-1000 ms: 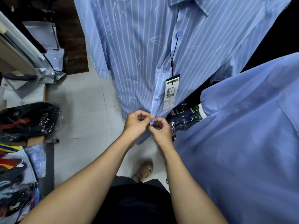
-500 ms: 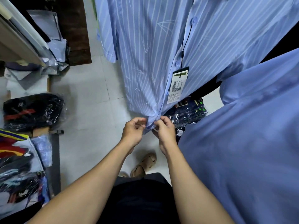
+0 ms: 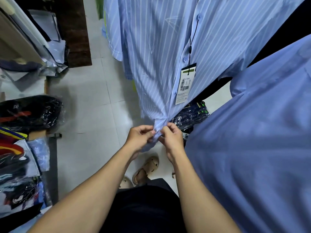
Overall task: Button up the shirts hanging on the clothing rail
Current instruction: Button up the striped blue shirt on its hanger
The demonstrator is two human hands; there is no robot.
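Observation:
A light-blue striped shirt (image 3: 159, 52) hangs in front of me, its placket buttoned down the middle with a paper tag (image 3: 185, 84) dangling on a black cord. My left hand (image 3: 140, 137) and my right hand (image 3: 171, 136) pinch the bottom of the placket together at the hem, fingertips almost touching. The fabric bunches and pulls taut above them. The lowest button is hidden between my fingers.
A plain blue shirt (image 3: 252, 140) hangs close on the right, against my right forearm. Bagged clothes (image 3: 28, 111) and stacked packets (image 3: 16, 165) fill shelves on the left. Dark packaged garments (image 3: 190, 116) lie behind the striped shirt. My sandalled feet (image 3: 146, 169) stand on white tiles.
Both hands slid down the placket to the hem and pulled the striped shirt's bottom edge taut toward me. The view shifted so the shirt sits more to the right.

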